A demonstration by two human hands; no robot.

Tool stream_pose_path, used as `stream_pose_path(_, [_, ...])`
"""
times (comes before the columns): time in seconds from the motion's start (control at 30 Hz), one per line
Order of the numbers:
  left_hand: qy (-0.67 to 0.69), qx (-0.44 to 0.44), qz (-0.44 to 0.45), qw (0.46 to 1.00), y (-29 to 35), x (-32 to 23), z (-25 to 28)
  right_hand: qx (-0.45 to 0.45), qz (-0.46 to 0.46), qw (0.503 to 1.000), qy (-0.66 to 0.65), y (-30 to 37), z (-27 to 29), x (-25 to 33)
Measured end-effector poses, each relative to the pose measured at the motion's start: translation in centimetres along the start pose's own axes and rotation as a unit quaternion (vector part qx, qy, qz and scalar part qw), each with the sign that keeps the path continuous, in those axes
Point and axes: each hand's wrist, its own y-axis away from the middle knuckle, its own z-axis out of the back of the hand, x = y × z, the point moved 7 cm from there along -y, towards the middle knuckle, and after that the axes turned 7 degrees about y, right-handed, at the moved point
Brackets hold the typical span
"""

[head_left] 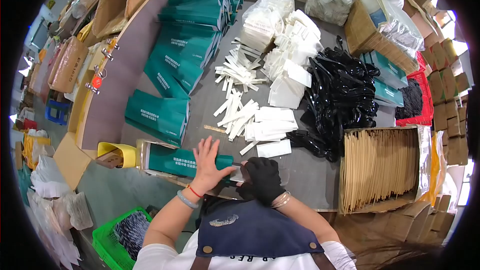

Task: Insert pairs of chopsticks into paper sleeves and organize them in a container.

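My left hand (206, 166) lies with its fingers spread over a long teal printed packet (167, 161) at the table's near edge. In a black fingerless glove, my right hand (262, 179) is closed at that packet's right end. Something small and whitish shows by its fingertips, too covered to name. Just beyond the hands are flat white paper packets (272, 124) and loose white strips (235, 115). A heap of black plastic spoons (337, 100) lies beyond my right hand. More teal packets (175, 60) are fanned out at the table's left side.
At the right stands a carton of wooden chopsticks (381, 170). Behind it are teal boxes (387, 77) and a red crate (417, 117). A yellow container (127, 155) sits at the left table edge. On the floor lower left is a green crate (107, 242). A raised board (117, 80) borders the left.
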Motion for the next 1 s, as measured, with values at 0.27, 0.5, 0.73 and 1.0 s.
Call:
stream_pose_path(0.27, [-0.018,-0.115,-0.103,0.988,-9.6,1.1,0.2,-0.228,-0.225,0.947,0.026,9.2,10.7,-13.3])
stream_pose_path(0.5, [0.014,-0.106,-0.162,0.981,-7.9,-2.9,1.3,-0.257,-0.53,0.801,0.109,27.2,17.0,-26.0])
stream_pose_path(0.73, [0.017,-0.006,-0.201,0.979,-3.8,-9.8,-5.6,-0.08,-0.587,0.778,0.21,28.8,16.4,-29.0])
stream_pose_path(1.0, [0.039,0.033,-0.21,0.976,-4.5,-9.8,-6.0,-0.385,-0.576,0.719,-0.048,26.6,17.2,-25.5])
